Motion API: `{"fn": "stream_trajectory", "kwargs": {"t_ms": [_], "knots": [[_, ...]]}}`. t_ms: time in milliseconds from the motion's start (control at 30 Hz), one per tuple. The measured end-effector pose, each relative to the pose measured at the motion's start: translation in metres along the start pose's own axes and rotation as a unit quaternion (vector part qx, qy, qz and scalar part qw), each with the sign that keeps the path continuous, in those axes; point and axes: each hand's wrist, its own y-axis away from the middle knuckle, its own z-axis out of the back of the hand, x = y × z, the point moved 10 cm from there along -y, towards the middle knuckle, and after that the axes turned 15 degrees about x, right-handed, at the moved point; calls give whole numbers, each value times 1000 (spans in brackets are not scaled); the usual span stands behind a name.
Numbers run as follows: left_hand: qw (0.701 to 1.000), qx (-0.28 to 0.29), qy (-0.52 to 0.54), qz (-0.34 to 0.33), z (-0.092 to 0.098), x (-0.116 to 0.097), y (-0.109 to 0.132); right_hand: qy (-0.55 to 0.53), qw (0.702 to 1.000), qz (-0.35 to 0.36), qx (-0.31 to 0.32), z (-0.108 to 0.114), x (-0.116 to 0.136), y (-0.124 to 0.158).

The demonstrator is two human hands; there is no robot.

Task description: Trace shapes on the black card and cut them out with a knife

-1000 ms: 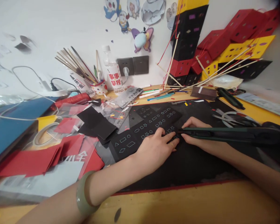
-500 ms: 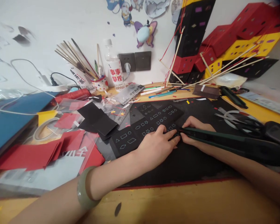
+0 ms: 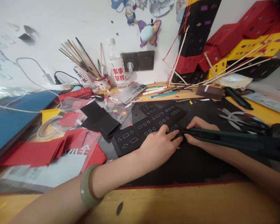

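Note:
My left hand [image 3: 161, 143] lies with its fingers stretched out on a sheet of black paper [image 3: 142, 137], pressing it against the dark mat [image 3: 154, 179]. Rows of pale outlined shapes, such as stars, circles, rectangles and triangles, are drawn on the paper. My right hand [image 3: 200, 132] is closed around a long dark green tool [image 3: 226, 140] that looks like a utility knife. Its tip points left, close to my left fingertips and the paper's right end. The exact contact of the tip cannot be made out.
Black cards [image 3: 100, 118] and red paper [image 3: 35, 152] lie to the left. A water bottle [image 3: 118, 67], a brush cup [image 3: 102, 82] and several pens [image 3: 164, 93] are at the back. Scissors [image 3: 247, 126] lie right, below a red, yellow and black box model [image 3: 189, 63].
The whole view has shifted slightly, so everything sits a little further right. Both hands keep nearly the same places on the paper and the tool.

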Motion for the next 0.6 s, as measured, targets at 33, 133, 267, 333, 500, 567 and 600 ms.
{"fn": "stream_trajectory", "kwargs": {"t_ms": [33, 133, 267, 333, 500, 567, 600], "knots": [[1000, -2, -1, 1, 0, 0, 0, -2, 1000, 2, 1, 0, 1, 0], [1000, -10, 6, -1, 1, 0, 0, -12, 1000, 3, 14, 0, 5, 1], [1000, -18, 12, -5, 2, 0, 0, -24, 999, -7, 29, 1, 10, 1], [1000, -19, 9, -8, 2, 0, 0, -29, 999, -4, 33, 1, 9, 1], [998, -38, -42, -40, 5, -10, 4, -109, 993, 30, 32, 4, 1, -3], [995, -45, -76, -53, 5, -16, 5, -206, 978, 22, 4, 9, -10, -3], [993, -48, -93, -59, 5, -19, 5, -261, 965, 17, -7, 10, -15, -3]]}}
